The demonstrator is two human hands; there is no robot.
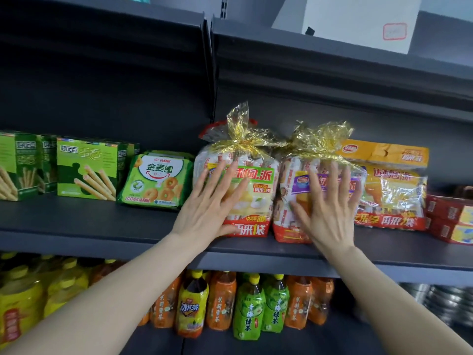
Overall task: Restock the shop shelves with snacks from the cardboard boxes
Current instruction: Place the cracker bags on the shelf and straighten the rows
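Two clear snack bags tied with gold foil stand side by side on the dark shelf (107, 226). My left hand (210, 206) lies flat, fingers spread, against the front of the left bag with the green label (258, 185). My right hand (327, 208) presses flat in the same way on the right bag with the purple label (294, 180). Neither hand wraps around a bag. No cardboard box with snacks is in view.
A yellow snack bag (391, 185) and red boxes (450, 216) stand to the right. Left are a green ring-biscuit pack (156, 180) and green stick-biscuit boxes (84, 170). Drink bottles (245, 303) fill the shelf below. A white box (358, 19) sits on the shelf above.
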